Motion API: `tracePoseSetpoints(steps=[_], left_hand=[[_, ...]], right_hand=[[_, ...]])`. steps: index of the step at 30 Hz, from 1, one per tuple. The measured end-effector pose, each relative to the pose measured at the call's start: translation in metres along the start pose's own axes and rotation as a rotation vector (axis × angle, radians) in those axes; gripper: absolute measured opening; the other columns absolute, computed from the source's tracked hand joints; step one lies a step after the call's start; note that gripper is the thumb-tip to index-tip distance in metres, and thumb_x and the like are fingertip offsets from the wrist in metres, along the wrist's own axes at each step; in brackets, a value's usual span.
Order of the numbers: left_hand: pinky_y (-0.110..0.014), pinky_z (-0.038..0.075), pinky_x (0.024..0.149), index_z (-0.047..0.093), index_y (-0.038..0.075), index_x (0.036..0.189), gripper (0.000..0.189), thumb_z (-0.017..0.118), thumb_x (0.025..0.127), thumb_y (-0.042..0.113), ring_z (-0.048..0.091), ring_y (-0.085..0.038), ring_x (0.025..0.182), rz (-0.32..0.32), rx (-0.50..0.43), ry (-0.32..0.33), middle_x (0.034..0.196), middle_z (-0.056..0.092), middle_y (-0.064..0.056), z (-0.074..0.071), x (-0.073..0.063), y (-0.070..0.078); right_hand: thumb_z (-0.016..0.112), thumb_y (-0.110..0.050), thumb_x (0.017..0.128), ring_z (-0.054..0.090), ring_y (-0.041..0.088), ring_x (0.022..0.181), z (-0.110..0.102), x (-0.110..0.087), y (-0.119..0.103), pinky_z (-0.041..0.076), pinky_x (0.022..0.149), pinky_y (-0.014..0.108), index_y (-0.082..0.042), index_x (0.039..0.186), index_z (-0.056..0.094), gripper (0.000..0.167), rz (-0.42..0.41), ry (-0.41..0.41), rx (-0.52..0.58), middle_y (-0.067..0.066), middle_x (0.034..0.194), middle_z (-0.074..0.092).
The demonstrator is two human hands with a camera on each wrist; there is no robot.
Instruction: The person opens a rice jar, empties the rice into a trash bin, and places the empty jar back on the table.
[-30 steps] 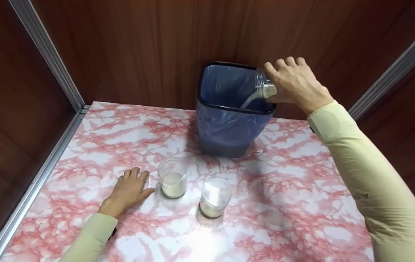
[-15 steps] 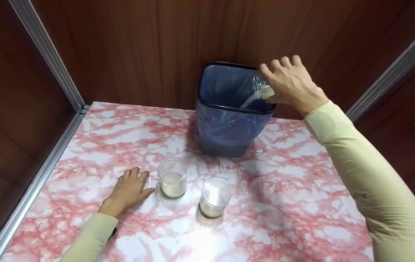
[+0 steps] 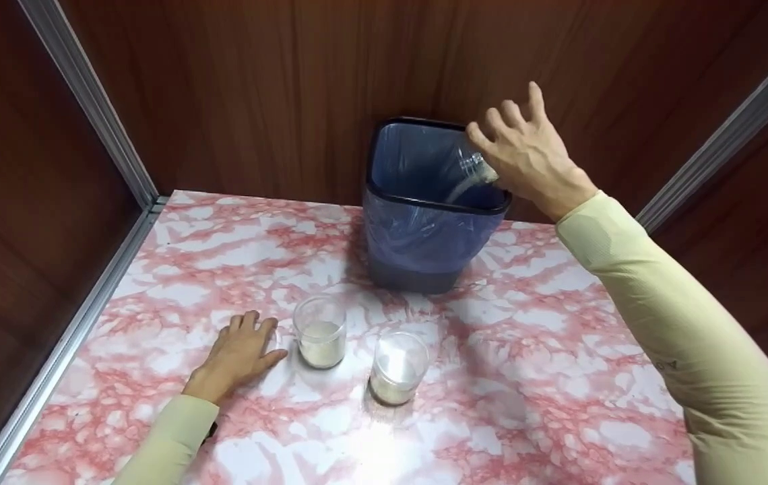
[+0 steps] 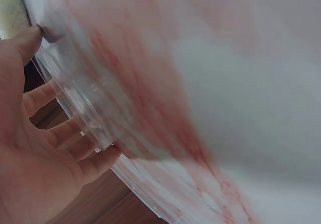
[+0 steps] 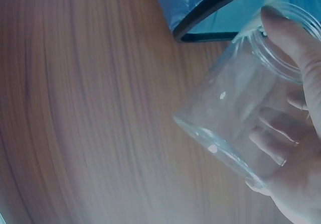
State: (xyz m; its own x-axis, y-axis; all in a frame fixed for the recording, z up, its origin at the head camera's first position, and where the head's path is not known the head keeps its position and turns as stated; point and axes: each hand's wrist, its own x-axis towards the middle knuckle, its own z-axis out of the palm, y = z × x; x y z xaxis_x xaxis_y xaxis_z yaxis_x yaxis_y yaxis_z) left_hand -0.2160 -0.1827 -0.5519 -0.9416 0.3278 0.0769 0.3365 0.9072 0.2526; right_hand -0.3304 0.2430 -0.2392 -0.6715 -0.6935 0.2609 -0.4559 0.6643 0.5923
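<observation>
In the head view my right hand [image 3: 529, 158] grips a clear jar [image 5: 215, 113] and holds it tipped over the bin's mouth. A pale stream of grains [image 3: 463, 190] falls from the jar into the lined bin [image 3: 424, 236]. The right wrist view shows the thumb at the jar's threaded rim and the other fingers round its far side. My left hand [image 3: 239, 350] rests on the table, fingers spread and slightly bent. Its fingertips are right at a clear, round, shallow lid-like piece [image 4: 83, 101]. Next to it stands a clear jar [image 3: 321, 340] part filled with pale grains.
Another clear jar [image 3: 397, 370] with pale grains stands to the right, with a bright reflection across its top. The red-and-white marbled table [image 3: 236, 249] meets wood-grain panels [image 3: 249, 94] at the back and sides, with a metal frame strip [image 3: 98, 283] on the left.
My right hand has moved left and tilted the jar further over the bin, its little finger now lifted. Grains keep falling. The left hand and both standing jars have stayed in place.
</observation>
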Motion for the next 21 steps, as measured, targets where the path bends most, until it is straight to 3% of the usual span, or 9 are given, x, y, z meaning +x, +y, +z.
tracePoseSetpoints(steps=[4,8,16,21], left_hand=[[-0.062,0.045,0.087,0.054,0.009,0.13,0.057,0.067,0.089,0.046,0.048,-0.047,0.113,0.004,0.002,0.017,0.124,0.05,-0.025,-0.001,0.0,0.001],[-0.062,0.045,0.088,0.053,0.009,0.131,0.058,0.067,0.089,0.046,0.047,-0.046,0.113,0.0,-0.003,0.011,0.125,0.049,-0.024,-0.001,0.0,0.001],[-0.061,0.045,0.088,0.054,0.009,0.131,0.058,0.067,0.089,0.047,0.047,-0.046,0.113,-0.005,-0.001,0.009,0.125,0.049,-0.024,0.002,0.0,0.001],[-0.061,0.044,0.09,0.053,0.01,0.132,0.058,0.066,0.089,0.048,0.047,-0.046,0.115,-0.013,-0.007,0.002,0.127,0.049,-0.024,0.003,-0.001,0.001]], right_hand=[[0.066,-0.012,0.084,0.047,0.049,0.119,0.001,0.0,-0.003,0.024,0.109,0.071,-0.006,0.133,0.051,0.052,-0.051,0.047,-0.053,0.028,0.124,0.054],[0.062,-0.007,0.086,0.048,0.049,0.12,0.004,0.002,-0.008,0.027,0.108,0.07,-0.007,0.132,0.052,0.048,-0.104,0.065,-0.122,0.027,0.127,0.055],[0.051,-0.005,0.092,0.048,0.048,0.125,0.01,0.01,-0.026,0.029,0.109,0.066,-0.011,0.136,0.052,0.044,-0.198,-0.029,-0.261,0.026,0.133,0.055],[0.043,-0.008,0.095,0.049,0.046,0.125,0.015,0.011,-0.03,0.029,0.109,0.064,-0.014,0.135,0.055,0.043,-0.29,-0.023,-0.318,0.025,0.132,0.056]])
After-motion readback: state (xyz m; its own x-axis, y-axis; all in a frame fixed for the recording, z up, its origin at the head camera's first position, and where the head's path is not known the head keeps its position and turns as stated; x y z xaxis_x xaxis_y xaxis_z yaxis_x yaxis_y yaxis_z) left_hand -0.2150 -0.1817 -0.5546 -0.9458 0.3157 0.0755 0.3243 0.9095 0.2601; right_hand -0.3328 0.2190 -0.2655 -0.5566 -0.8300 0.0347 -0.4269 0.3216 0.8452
